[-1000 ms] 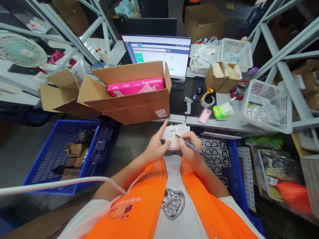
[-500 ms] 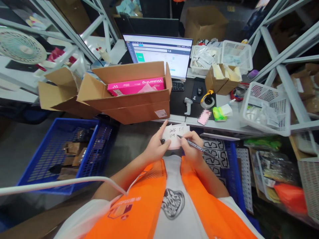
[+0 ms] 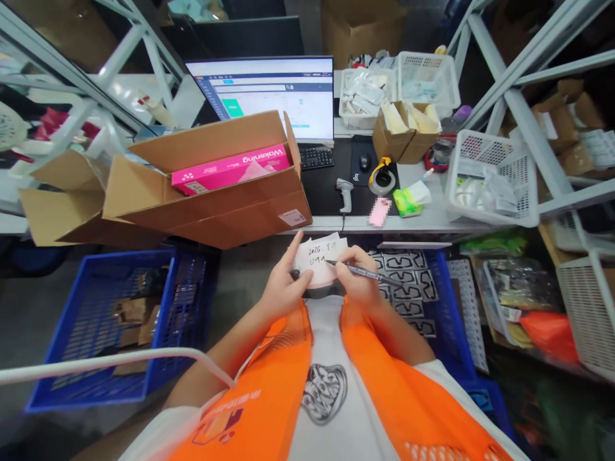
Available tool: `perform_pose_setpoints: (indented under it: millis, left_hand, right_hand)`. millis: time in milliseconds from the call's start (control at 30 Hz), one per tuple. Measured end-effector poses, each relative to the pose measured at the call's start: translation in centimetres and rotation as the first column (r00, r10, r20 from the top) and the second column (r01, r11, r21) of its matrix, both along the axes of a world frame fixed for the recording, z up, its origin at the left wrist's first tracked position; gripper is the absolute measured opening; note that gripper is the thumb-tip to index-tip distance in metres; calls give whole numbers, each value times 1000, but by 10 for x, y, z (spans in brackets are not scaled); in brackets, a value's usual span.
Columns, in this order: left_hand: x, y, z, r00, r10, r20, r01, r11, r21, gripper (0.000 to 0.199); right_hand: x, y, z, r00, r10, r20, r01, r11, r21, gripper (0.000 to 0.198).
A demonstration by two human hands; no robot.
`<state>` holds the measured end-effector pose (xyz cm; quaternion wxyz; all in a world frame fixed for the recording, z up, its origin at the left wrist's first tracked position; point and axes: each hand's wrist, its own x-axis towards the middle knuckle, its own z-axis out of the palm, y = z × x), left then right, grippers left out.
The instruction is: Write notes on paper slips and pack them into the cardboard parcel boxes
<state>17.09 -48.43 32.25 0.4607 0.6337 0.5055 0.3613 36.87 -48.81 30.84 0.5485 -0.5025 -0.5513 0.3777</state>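
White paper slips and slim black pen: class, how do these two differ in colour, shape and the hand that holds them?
Colour: the white paper slips are pale with dark handwriting, while the slim black pen is mostly dark.
Shape: the slips are flat and broad; the pen is long and narrow.
Hold: the left hand holds the slips, the right hand the pen.
Shared: both are held in front of the person's body.

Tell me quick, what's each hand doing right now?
Left hand: closed on the white papers, with a small black thing, perhaps a cap.
Right hand: closed around the pen.
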Motion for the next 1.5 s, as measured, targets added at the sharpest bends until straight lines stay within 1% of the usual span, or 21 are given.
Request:
perform_pose_setpoints:
  millis: [100,200,233,300,367,433,500,567,700,833,1067,1233,1367,1433,1500]
  left_hand:
    - [2,2,1,1000,-5,-11,5,1000,1,84]
    - [5,6,3,1000,-6,-26,6,1000,18,83]
    - [6,7,4,1000,-5,-28,5,1000,23,83]
    - [7,8,5,999,-4,-34,5,1000,27,83]
    - [8,10,5,999,-6,-39,7,999,36,83]
    - [8,11,5,999,-12,-39,14,999,44,82]
    - [9,12,6,999,-17,-35,18,999,43,82]
    - [9,13,5,999,-15,-30,16,999,32,82]
    - [10,13,3,1000,-10,-5,11,1000,17,82]
    - [12,14,3,1000,-14,28,13,1000,24,83]
    - [12,14,7,999,-2,48,1,1000,23,83]
    - [12,14,8,998,0,58,0,1000,6,85]
    - [12,13,8,999,9,37,-10,1000,22,84]
    - [11,13,7,999,9,39,-10,1000,15,83]
    - [11,13,7,999,6,43,-6,1000,4,83]
  right_hand:
    - [3,1,-1,998,-50,-25,50,999,-3,7]
    - [7,1,-2,1000,-8,-3,8,1000,-10,9]
    - [9,1,-3,1000,15,-21,-15,1000,-14,11]
    - [13,2,-5,992,32,-120,-32,999,-1,13]
    - [17,2,-7,971,5,-237,4,999,34,14]
    - [21,3,-7,958,-34,-285,54,997,64,15]
    - [25,4,-7,962,-67,-264,86,994,61,14]
    - [29,5,-6,967,-78,-242,92,995,45,12]
    - [31,3,-4,970,-49,-239,60,997,40,11]
    - [30,1,-4,982,-26,-186,38,997,62,8]
    - [26,4,-3,998,-30,-54,30,1000,-10,6]
    - [24,4,-7,997,12,-74,-12,1000,4,7]
    - [24,6,-10,994,-43,-102,44,999,5,6]
    - [24,7,-11,994,-72,-87,71,997,-5,5]
    - [24,8,-12,995,-55,-78,55,998,-7,7]
